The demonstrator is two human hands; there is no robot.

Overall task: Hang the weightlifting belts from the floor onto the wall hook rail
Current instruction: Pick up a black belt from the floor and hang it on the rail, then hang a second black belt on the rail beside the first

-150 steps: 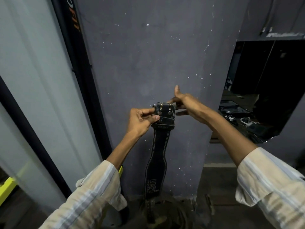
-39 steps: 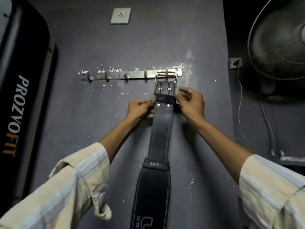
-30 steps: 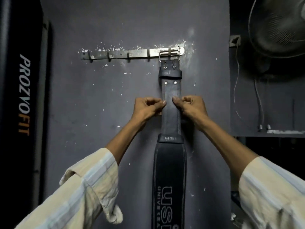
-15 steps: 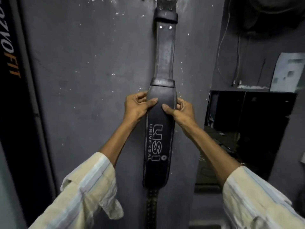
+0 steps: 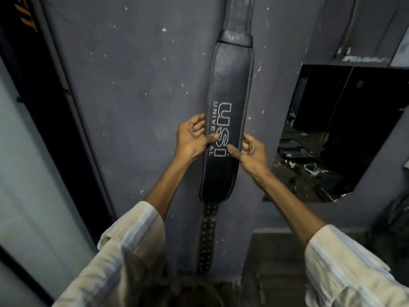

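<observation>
A black leather weightlifting belt [image 5: 229, 85] with white "USI UNIVERSAL" lettering hangs flat against the grey wall. Its top runs out of the frame, so the hook rail and buckle are hidden. Its narrow studded tail [image 5: 207, 235] reaches down near the floor. My left hand [image 5: 192, 138] grips the belt's left edge, thumb across the lettering. My right hand [image 5: 247, 152] grips the right edge at about the same height, thumb pressed on the front.
A dark machine panel with orange lettering [image 5: 28, 21] stands at the left. A dark opening [image 5: 345, 131] with small items inside is at the right. Dim coiled shapes [image 5: 199, 293] lie on the floor at the wall's foot.
Both hands have slid down the hanging belt from the buckle end to the wide lettered part. The view has tipped downward, and the hook rail has left the frame.
</observation>
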